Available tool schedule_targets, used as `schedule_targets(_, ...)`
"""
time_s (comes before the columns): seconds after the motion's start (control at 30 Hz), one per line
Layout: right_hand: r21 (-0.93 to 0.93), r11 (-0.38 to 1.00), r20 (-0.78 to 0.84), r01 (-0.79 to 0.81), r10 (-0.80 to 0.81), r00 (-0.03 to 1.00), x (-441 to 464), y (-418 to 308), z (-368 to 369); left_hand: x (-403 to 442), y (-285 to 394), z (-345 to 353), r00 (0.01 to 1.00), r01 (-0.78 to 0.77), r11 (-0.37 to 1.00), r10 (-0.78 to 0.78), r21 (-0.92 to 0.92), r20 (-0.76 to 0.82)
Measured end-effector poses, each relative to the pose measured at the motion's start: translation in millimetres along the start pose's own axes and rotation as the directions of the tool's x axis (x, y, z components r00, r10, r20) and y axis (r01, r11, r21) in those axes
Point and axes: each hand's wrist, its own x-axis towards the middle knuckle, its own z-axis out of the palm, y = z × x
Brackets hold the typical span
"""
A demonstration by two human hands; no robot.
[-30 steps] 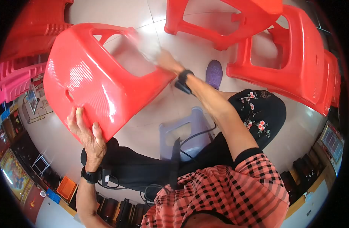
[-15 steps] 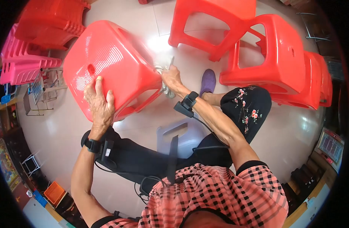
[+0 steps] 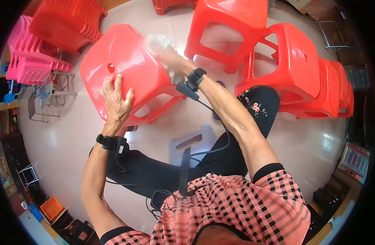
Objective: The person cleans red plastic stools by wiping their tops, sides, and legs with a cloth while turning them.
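Note:
A red plastic stool point(image 3: 140, 75) stands in front of me, its ridged seat with a small centre hole facing up. My left hand point(image 3: 117, 102) rests on the near part of the seat, fingers stretched out just below the hole. A pale cloth point(image 3: 159, 42) is in my right hand point(image 3: 174, 60), at the stool's upper right edge. Motion smears that hand and the cloth, and part of the cloth hangs below the fingers. Whether the cloth touches the seat or the side panel is hard to make out.
More red stools point(image 3: 291, 61) stand on the right. Stacked red stools point(image 3: 67, 20) and pink stools point(image 3: 34, 53) are at the upper left, near a metal-framed rack point(image 3: 53, 92). A low grey-white stool point(image 3: 201, 139) is between my legs. Cables run from both wrists.
My right hand has moved up and left with the cloth, from beside the stool's right corner to its far right edge. My left hand stays on the seat. The view has shifted slightly.

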Motion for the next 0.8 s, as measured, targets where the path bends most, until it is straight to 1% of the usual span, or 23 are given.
schedule_targets(0.03, 0.052, 0.999, -0.052, -0.009, 0.012, 0.999, -0.8, 9.0, 0.9, -0.6, -3.5, 0.0, 1.0, -0.01, 1.0, 0.01, 0.005, -0.002)
schedule_targets(0.1, 0.157, 0.987, -0.143, -0.028, 0.051, 0.988, -22.9, 8.3, 15.4, -4.6, -17.0, -2.7, 0.998, -0.051, 0.998, 0.052, -0.047, 0.032)
schedule_targets(0.13, 0.167, 0.968, -0.219, -0.189, 0.223, 0.95, -39.2, 3.6, 25.4, -7.2, -25.5, -4.9, 0.996, -0.071, 0.995, 0.075, -0.074, 0.047)
schedule_targets(0.17, 0.143, 0.967, -0.281, -0.209, 0.242, 0.929, -54.3, 3.7, 37.4, -10.2, -34.4, -11.2, 0.991, -0.113, 0.993, 0.116, -0.043, 0.07)
schedule_targets(0.2, 0.128, 0.973, -0.341, -0.194, 0.227, 0.912, -71.1, 9.5, 53.1, -13.9, -44.4, -19.8, 0.983, -0.155, 0.988, 0.156, -0.011, 0.095)
schedule_targets(0.23, 0.085, 0.985, -0.415, -0.147, 0.17, 0.894, -85.5, 19.3, 71.1, -18.1, -53.4, -28.9, 0.973, -0.199, 0.98, 0.195, 0.021, 0.124)
schedule_targets(0.27, 0.051, 0.993, -0.473, -0.11, 0.121, 0.873, -102.0, 27.8, 88.2, -24.0, -59.5, -38.1, 0.967, -0.184, 0.982, 0.172, 0.048, 0.186)
schedule_targets(0.33, -0.089, 0.995, -0.577, -0.052, -0.009, 0.817, -127.9, 37.5, 120.6, -39.6, -66.5, -47.2, 0.968, -0.163, 0.981, 0.14, 0.101, 0.206)
schedule_targets(0.37, -0.142, 0.989, -0.598, -0.035, -0.058, 0.799, -140.3, 39.1, 135.7, -47.9, -67.5, -50.8, 0.969, -0.151, 0.98, 0.12, 0.128, 0.217)
schedule_targets(0.4, -0.142, 0.989, -0.593, -0.042, -0.051, 0.804, -151.6, 29.4, 142.5, -55.2, -58.6, -53.9, 0.976, -0.102, 0.984, 0.07, 0.148, 0.207)
schedule_targets(0.43, 0.135, 0.972, -0.39, -0.191, 0.23, 0.892, -167.8, 19.9, 142.7, -59.6, -47.5, -51.8, 0.982, -0.067, 0.988, 0.041, 0.136, 0.185)
schedule_targets(0.5, 0.194, 0.923, -0.258, -0.331, 0.374, 0.891, -177.7, 15.3, 141.8, -65.2, -24.2, -44.8, 0.99, 0.003, 0.994, -0.018, 0.109, 0.139)
schedule_targets(0.53, 0.214, 0.891, -0.187, -0.4, 0.439, 0.879, -179.4, 13.4, 142.7, -64.6, -19.0, -35.8, 0.996, -0.042, 0.996, 0.035, 0.081, 0.082)
schedule_targets(0.6, 0.067, 0.947, -0.242, -0.315, 0.321, 0.915, -172.4, 6.2, 139.6, -58.8, -8.7, -29.5, 0.999, 0.016, 0.999, -0.014, -0.028, 0.044)
schedule_targets(0.63, 0.039, 0.969, -0.276, -0.246, 0.247, 0.929, -167.7, 5.3, 136.6, -57.1, -7.2, -27.2, 0.999, 0.043, 0.995, -0.041, -0.085, 0.027)
schedule_targets(0.7, -0.03, 0.994, -0.337, -0.11, 0.093, 0.937, -157.9, 0.5, 130.6, -56.5, -11.8, -24.5, 0.998, 0.046, 0.997, -0.044, -0.069, 0.035)
schedule_targets(0.73, -0.095, 0.994, -0.385, -0.053, 0.013, 0.923, -150.6, -3.9, 125.4, -55.2, -12.3, -24.3, 0.998, 0.052, 0.997, -0.049, -0.057, 0.046)
schedule_targets(0.8, -0.092, 0.996, -0.414, -0.002, -0.036, 0.91, -126.2, 6.7, 102.9, -55.9, -13.9, -23.2, 0.997, 0.052, 0.998, -0.049, -0.039, 0.061)
